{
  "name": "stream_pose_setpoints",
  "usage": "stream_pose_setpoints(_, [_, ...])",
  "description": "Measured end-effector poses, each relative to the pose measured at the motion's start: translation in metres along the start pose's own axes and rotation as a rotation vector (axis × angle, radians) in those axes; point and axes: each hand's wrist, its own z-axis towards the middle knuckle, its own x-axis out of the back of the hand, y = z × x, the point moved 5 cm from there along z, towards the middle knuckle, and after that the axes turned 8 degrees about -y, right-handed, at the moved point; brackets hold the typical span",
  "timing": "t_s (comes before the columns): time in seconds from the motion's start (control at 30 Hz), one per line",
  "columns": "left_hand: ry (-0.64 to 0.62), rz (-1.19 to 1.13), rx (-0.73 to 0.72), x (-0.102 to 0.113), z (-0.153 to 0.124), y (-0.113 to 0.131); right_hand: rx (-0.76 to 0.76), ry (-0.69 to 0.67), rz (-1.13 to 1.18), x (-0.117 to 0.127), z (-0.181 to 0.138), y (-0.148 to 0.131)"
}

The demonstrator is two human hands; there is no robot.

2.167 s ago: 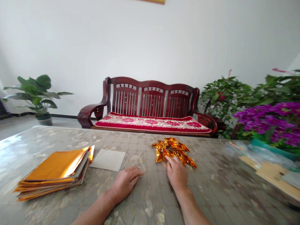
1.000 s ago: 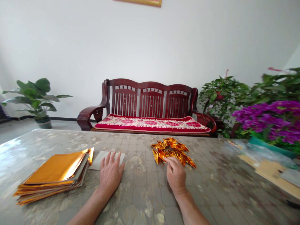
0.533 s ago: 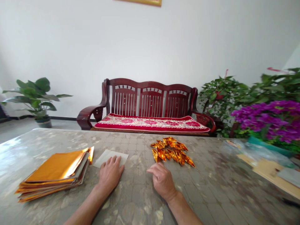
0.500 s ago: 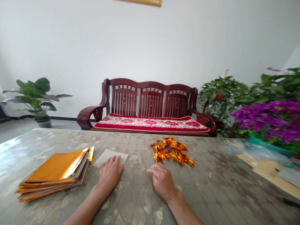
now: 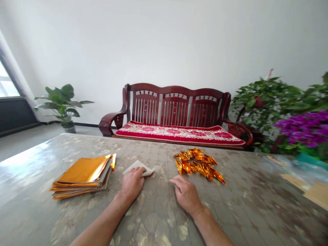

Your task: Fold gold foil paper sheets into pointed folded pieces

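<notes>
My left hand (image 5: 133, 183) rests at the near edge of a pale paper sheet (image 5: 139, 164), fingers bent and closed on it. The sheet's right part is raised or bent above the table, and my fingers hide its near side. My right hand (image 5: 187, 194) lies on the table, fingers curled in and the index finger pointing left, with nothing visible in it. Just beyond it is a group of folded shiny gold paper pieces (image 5: 198, 164) with pointed ends. Left of my left hand sits a stack of gold foil paper sheets (image 5: 83, 174).
The table (image 5: 153, 218) has a patterned, glossy cover. Clear plastic and brown card (image 5: 317, 194) lie at its right side, near purple flowers (image 5: 304, 128). A dark red wooden bench (image 5: 174, 106) stands behind, and a potted plant (image 5: 68, 106) is at the left.
The view has turned left, so the scene sits further right. My left fingers have curled onto the sheet, which lay flat before and now lifts at its right. My right hand keeps its pose.
</notes>
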Motion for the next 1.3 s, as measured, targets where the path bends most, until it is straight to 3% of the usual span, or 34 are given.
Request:
stream_pose_setpoints(0.17, [-0.026,-0.072,-0.162,-0.006,-0.010,0.031,-0.051,-0.099,-0.013,-0.002,0.002,-0.002])
stream_pose_setpoints(0.33, [-0.042,-0.134,-0.267,-0.009,-0.017,0.044,-0.041,-0.121,0.005,-0.001,0.003,-0.009])
stream_pose_setpoints(0.53, [-0.052,-0.181,-0.323,-0.008,-0.020,0.050,0.067,-0.092,0.027,-0.003,0.004,-0.018])
stream_pose_setpoints(0.73, [-0.056,-0.163,-0.296,-0.005,-0.022,0.055,0.171,-0.046,-0.157,0.000,0.001,-0.028])
stream_pose_setpoints(1.1, [-0.301,-0.066,-0.553,0.007,-0.018,0.059,0.140,-0.178,-0.240,-0.005,0.003,-0.032])
stream_pose_setpoints(1.3, [-0.289,0.000,-0.676,0.007,-0.042,0.049,0.163,-0.200,-0.165,-0.004,-0.001,-0.036])
